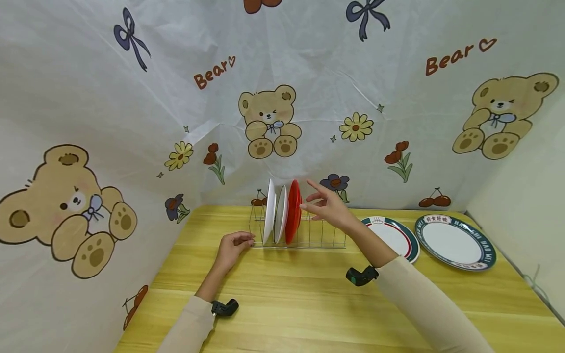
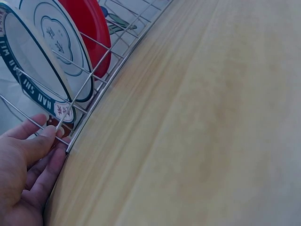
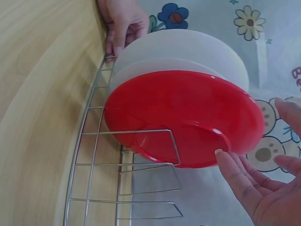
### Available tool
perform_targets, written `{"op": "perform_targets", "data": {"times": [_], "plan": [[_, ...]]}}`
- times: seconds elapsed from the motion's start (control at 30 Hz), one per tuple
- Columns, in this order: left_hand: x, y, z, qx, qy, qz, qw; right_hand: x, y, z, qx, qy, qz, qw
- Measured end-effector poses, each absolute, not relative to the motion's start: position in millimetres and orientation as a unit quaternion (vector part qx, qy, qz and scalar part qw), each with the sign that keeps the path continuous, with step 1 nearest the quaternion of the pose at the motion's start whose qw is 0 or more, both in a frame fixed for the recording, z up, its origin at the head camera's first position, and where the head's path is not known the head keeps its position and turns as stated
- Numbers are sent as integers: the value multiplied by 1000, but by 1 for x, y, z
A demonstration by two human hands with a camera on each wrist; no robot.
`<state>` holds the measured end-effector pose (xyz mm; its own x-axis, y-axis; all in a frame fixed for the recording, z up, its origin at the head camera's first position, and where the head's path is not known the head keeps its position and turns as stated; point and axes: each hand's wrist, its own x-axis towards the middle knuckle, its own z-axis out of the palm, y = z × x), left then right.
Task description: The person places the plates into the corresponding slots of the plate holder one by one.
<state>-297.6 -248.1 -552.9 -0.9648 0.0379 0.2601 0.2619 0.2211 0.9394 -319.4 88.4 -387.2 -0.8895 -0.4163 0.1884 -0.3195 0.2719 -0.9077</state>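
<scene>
A wire dish rack (image 1: 318, 247) stands near the back of the table. Upright in its left half are a white plate with a dark green lettered rim (image 2: 23, 84), a second white plate (image 1: 280, 215) and a red plate (image 1: 293, 213), side by side. My left hand (image 1: 232, 249) pinches the rack's left end wire between thumb and fingers, as the left wrist view shows. Beside the red plate's underside is my right hand (image 1: 328, 208), fingers spread and gripping nothing. One fingertip (image 3: 225, 157) overlaps the red plate's lower edge in the right wrist view.
Two more plates lie on the wooden table (image 1: 282, 304) to the right: a white one with green and red bands (image 1: 393, 238) and a larger one with a green lettered rim (image 1: 456, 242). Behind the rack hangs a white bear-print cloth (image 1: 309, 59).
</scene>
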Motion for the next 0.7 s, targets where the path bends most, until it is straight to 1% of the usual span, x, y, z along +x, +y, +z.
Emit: {"op": "perform_targets", "data": {"times": [0.17,0.47,0.7], "plan": [[-299,-249,-554,-92,-781,-611,95,-309,99,-381,-229,791,-565,43],[-299,-249,-554,-93,-775,-618,91,-284,118,-383,-230,783,-578,16],[-299,-248,-554,-99,-775,-617,97,-265,137,-396,-227,782,-579,-15]]}}
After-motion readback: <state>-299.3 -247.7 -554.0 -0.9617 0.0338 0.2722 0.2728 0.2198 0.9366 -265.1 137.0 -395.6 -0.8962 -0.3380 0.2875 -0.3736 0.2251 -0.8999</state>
